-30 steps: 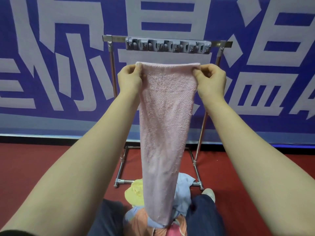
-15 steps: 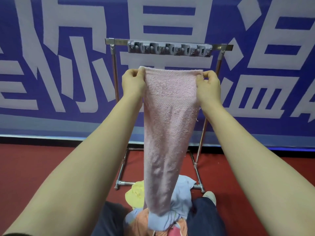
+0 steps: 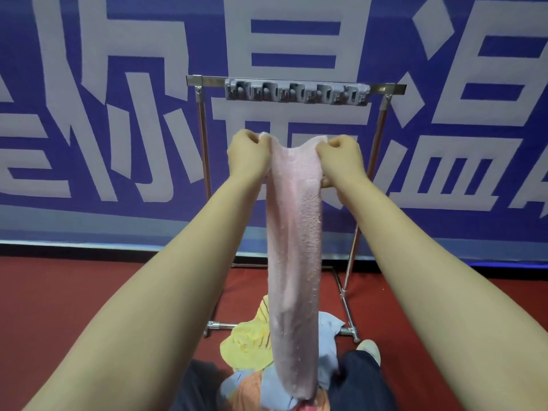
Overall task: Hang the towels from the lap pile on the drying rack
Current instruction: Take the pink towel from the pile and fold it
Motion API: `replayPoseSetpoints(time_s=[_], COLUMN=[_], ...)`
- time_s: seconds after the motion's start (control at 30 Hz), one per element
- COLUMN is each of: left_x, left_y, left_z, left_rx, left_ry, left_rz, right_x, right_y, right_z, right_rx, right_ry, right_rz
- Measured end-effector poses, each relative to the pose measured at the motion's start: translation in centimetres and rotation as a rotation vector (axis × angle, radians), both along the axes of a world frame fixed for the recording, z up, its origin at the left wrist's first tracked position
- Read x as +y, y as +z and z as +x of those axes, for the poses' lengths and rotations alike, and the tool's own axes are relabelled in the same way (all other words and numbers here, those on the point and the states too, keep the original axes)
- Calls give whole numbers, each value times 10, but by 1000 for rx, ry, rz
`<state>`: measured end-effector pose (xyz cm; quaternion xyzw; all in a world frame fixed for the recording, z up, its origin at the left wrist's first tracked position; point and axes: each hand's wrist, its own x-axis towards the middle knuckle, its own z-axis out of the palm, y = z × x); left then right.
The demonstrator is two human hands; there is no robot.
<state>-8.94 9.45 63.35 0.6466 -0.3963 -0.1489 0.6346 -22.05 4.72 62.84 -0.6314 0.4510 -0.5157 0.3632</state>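
Observation:
A long pink towel (image 3: pixel 295 247) hangs down in front of me. My left hand (image 3: pixel 247 157) grips its top left corner and my right hand (image 3: pixel 341 160) grips its top right corner, so the top edge sags between them. Both hands sit below the top bar of the metal drying rack (image 3: pixel 382 89), which carries a grey row of clips (image 3: pixel 296 93). The towel's lower end reaches the lap pile (image 3: pixel 246 345) of yellow, blue and orange towels.
A blue banner with large white characters (image 3: pixel 89 114) covers the wall behind the rack. The rack's feet (image 3: pixel 216 324) stand on a red floor (image 3: pixel 74 292). My dark trouser legs and a white shoe (image 3: pixel 369 350) show at the bottom.
My hands have come closer together and lower, so the towel's top edge has gone from taut to bunched and sagging. The towel has narrowed.

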Motion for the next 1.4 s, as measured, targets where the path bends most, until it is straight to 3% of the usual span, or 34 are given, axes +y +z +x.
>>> replayPoseSetpoints(time_s=[0.57, 0.97, 1.13, 1.23, 1.33, 1.4], left_x=[13, 17, 13, 7, 7, 9], left_y=[14, 27, 17, 6, -3, -3], left_z=[-23, -19, -15, -10, -8, -10], left_rx=[79, 350, 192, 130, 193, 235], left_ry=[-286, -477, -369, -306, -470, -520], left_rz=[-12, -15, -124, -52, 39, -45], right_x=[10, 7, 1, 2, 3, 3], right_y=[5, 6, 6, 7, 13, 15], right_z=[7, -13, -14, -13, -13, -13], right_rx=[-20, -304, -298, -348, -459, -463], right_ry=[170, 381, 352, 367, 412, 431], right_rz=[-37, 78, 94, 116, 147, 159])
